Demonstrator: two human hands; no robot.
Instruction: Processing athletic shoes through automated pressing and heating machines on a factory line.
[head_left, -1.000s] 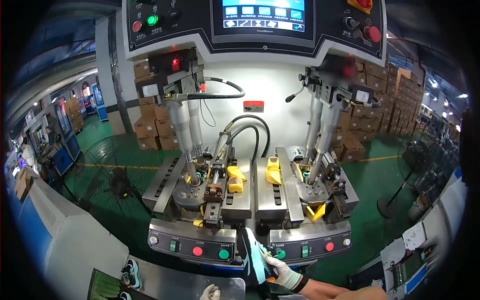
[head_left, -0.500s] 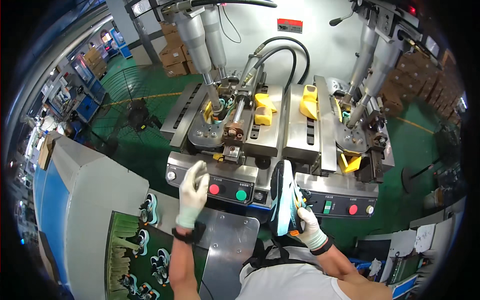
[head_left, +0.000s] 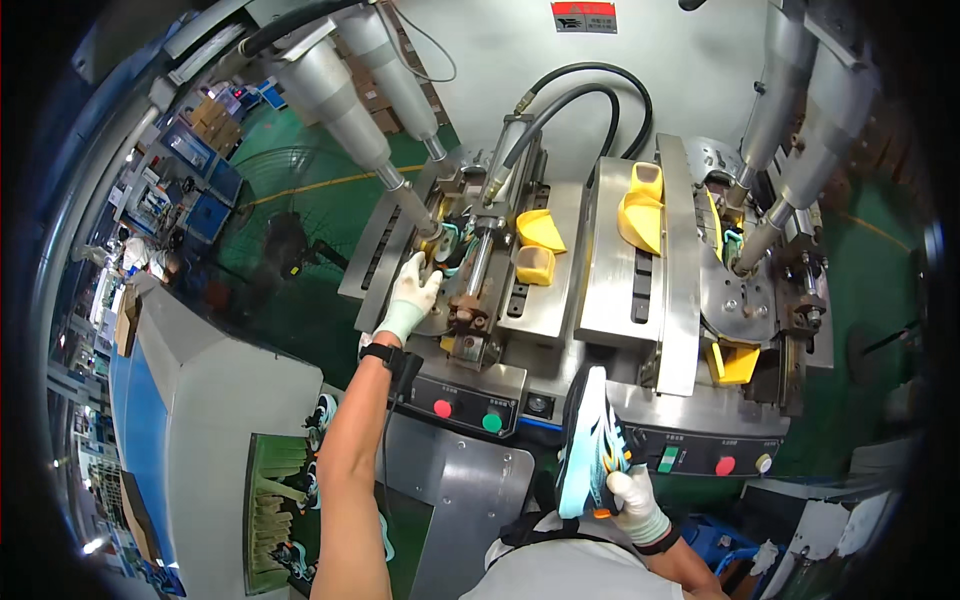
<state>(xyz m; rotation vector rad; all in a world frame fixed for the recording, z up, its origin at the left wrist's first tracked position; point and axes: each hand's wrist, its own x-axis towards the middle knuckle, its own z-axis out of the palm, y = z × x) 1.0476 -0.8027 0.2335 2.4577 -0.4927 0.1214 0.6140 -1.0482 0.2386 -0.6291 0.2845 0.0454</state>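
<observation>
My right hand (head_left: 636, 502), in a white glove, grips a sneaker (head_left: 594, 455) with light blue, black and orange parts. The sneaker points away from me and hangs before the machine's front panel. My left hand (head_left: 412, 296), also gloved, reaches over the left press station with its fingers apart and nothing in them. Just beyond its fingertips another sneaker (head_left: 452, 246) sits under the metal cylinders (head_left: 405, 205), partly hidden by them. Whether my fingertips touch the station is unclear.
Yellow pads (head_left: 540, 233) lie on the left station, others (head_left: 641, 215) on the right one. A further sneaker (head_left: 733, 243) sits in the right station. The front panel has red (head_left: 443, 409) and green buttons (head_left: 492, 422). A green rack (head_left: 275, 500) with several sneakers stands lower left.
My left hand has moved forward from above the front panel to the left station's shoe. The view has shifted closer to the machine. My right hand keeps its hold on the sneaker.
</observation>
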